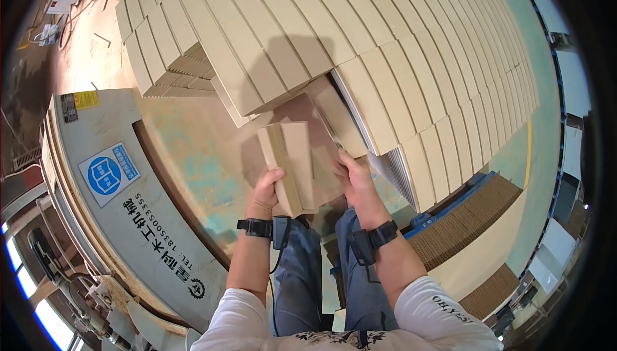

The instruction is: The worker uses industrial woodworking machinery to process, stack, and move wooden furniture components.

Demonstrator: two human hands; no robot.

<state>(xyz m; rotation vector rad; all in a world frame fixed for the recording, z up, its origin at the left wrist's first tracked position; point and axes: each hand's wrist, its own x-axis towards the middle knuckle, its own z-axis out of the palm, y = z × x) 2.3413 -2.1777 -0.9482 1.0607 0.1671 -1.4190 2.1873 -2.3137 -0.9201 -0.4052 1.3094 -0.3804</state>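
Observation:
My left hand point(265, 190) is closed around a few narrow beige boards point(283, 168), its thumb over their left edge. The boards stand out in front of my legs, slightly fanned apart. My right hand point(357, 181) is closed at the near end of another beige board point(335, 112), which lies against the open end of the big stack point(379, 87). Some fingers of that hand are hidden behind it. Rows of similar light boards make up the stack, and its near side is stepped.
A grey machine panel point(148, 210) with a blue sign curves along my left. On the right, brown perforated panels point(466, 216) lie beside a blue pallet-like edge point(443, 206). The green, worn floor point(205, 177) shows between machine and stack. Tubing and cables are at far left.

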